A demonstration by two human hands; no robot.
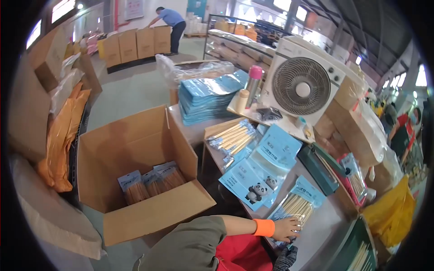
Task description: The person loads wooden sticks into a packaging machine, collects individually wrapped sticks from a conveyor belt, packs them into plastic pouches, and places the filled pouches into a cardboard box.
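My left hand (pixel 285 229), with an orange wristband (pixel 264 227), lies over the lower part of a clear and blue bag of chopsticks (pixel 298 205) on the table, its fingers bent round the bag. Close below it my right hand (pixel 285 259) wears a dark grey glove. Its fingers are curled together near the bag's lower end, and what they hold is hidden. Beyond the bag lie flat blue panda-print bags (pixel 257 187). Loose bundles of chopsticks (pixel 234 137) with blue-white wrappers lie behind these.
An open carton (pixel 135 147) with several packed bags (pixel 156 183) stands at left. A green-grey sealer-like device (pixel 318 168) sits right of the bags. Behind are a stack of blue bags (pixel 205 99), a pink-capped flask (pixel 253 83) and a fan (pixel 302 86). A person (pixel 172 22) bends over cartons far back.
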